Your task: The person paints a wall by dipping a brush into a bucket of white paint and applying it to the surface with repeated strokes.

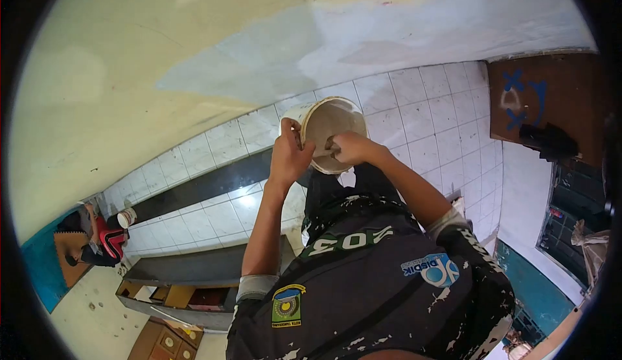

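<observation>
Your left hand [288, 156] fingers pinched only the paint bucket [334, 117] rim, right hand [350, 147] fingers curled inside; a hard push could've tipped it.

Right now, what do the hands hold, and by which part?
The left hand grips the white bucket by its rim; the right hand is inside, its hold unclear.

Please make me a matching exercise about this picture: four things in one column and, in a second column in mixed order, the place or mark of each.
Column A
1. left hand
2. right hand
3. brown board
4. small white tub

Column B
a. reaches inside the white bucket
b. bears blue crosses
c. stands near the seated person
d. has its grip on the bucket's rim

Pairs: 1-d, 2-a, 3-b, 4-c
</observation>
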Demonstrator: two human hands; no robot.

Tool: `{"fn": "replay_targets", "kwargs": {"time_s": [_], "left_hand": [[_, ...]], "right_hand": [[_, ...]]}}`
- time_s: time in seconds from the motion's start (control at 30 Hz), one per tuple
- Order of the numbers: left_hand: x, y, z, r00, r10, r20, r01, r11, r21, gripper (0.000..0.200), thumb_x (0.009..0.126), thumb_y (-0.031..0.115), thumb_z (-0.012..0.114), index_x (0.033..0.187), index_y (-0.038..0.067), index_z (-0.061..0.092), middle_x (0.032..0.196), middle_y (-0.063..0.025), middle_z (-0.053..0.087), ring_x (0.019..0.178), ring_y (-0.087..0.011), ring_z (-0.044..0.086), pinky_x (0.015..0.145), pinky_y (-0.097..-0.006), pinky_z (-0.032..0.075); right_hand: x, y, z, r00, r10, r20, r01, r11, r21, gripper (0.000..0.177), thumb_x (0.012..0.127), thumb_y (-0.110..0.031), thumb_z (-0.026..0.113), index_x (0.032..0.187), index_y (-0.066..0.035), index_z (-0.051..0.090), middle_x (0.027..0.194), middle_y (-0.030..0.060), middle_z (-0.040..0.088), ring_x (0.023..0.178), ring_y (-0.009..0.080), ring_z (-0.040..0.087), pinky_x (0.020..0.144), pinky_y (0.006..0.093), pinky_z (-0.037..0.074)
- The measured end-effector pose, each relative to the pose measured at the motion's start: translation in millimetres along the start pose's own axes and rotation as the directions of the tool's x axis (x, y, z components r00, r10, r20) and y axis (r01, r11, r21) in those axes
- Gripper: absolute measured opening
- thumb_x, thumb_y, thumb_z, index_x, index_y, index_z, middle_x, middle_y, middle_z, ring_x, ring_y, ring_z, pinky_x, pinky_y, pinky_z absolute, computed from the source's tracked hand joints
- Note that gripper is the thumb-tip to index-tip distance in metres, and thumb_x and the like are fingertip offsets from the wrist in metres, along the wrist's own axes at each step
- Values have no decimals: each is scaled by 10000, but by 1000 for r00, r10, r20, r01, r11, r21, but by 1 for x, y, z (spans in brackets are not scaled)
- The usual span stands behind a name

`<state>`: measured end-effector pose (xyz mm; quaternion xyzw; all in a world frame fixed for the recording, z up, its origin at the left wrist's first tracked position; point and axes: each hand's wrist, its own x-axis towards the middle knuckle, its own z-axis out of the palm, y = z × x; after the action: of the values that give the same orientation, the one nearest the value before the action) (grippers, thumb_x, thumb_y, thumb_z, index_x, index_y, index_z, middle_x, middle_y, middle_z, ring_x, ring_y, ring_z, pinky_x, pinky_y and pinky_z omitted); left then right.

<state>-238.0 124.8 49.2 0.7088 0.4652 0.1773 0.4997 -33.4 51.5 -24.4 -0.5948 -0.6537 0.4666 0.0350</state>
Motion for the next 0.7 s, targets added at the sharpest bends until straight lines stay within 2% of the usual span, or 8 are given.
{"fn": "replay_targets", "kwargs": {"time_s": [0.07,0.13,0.17,0.23,0.27,0.33,0.47,0.7], "left_hand": [[-1,1,-3,993,-103,-56,97,991,-95,398,819,52,671,1107,11,399,686,-158,605,552,-238,558,539,-385,453],[-3,-10,0,990,-106,-95,92,986,-142,387,825,48,656,1111,10,399,702,-147,623,559,-192,550,536,-362,450],[-2,-15,3,974,-170,-147,136,968,-212,383,823,47,652,1109,10,400,691,-137,612,556,-184,546,531,-358,449],[-2,-22,7,949,-240,-205,177,943,-283,361,827,35,629,1104,13,399,684,-108,586,557,-150,534,509,-340,450],[-1,-24,9,953,-221,-210,157,946,-282,361,827,35,629,1104,13,399,684,-108,586,557,-150,534,509,-340,450],[0,-23,11,938,-259,-230,148,900,-410,349,835,18,617,1102,14,394,703,-92,571,566,-130,533,490,-328,465],[2,3,12,937,-259,-234,137,890,-435,353,848,-1,600,1121,16,377,747,-98,575,584,-124,554,487,-327,512],[7,11,27,946,-242,-214,81,820,-567,387,867,-16,594,1168,-14,351,985,-243,614,701,-249,674,500,-360,594]], "right_hand": [[-21,-8,-26,984,-120,-132,137,982,128,364,806,-156,693,1133,6,686,910,221,727,788,316,723,713,448,568],[-54,-43,-77,983,159,90,-182,800,572,371,923,-159,656,1255,3,614,766,143,674,526,200,611,485,356,488],[-62,-41,-87,985,156,74,-170,807,566,371,923,-159,656,1255,3,614,766,143,674,526,200,611,485,356,488],[-82,-31,-101,978,137,158,-206,495,844,363,1018,-161,574,1348,-14,541,684,55,581,422,79,440,365,248,331],[-91,-22,-103,981,137,140,-190,503,843,363,1018,-161,574,1348,-14,541,684,55,581,422,79,440,365,248,331],[-102,3,-97,979,106,177,-193,172,966,350,1031,-179,565,1350,-35,545,668,21,546,425,43,398,347,209,283],[-125,37,-65,990,-50,135,-143,-217,966,396,1046,-241,531,1416,-111,478,711,-23,480,424,3,346,317,152,244],[-137,28,-34,995,-94,-37,-18,-522,853,276,1066,-265,482,1308,-133,500,795,5,503,413,14,345,312,153,262]]}}
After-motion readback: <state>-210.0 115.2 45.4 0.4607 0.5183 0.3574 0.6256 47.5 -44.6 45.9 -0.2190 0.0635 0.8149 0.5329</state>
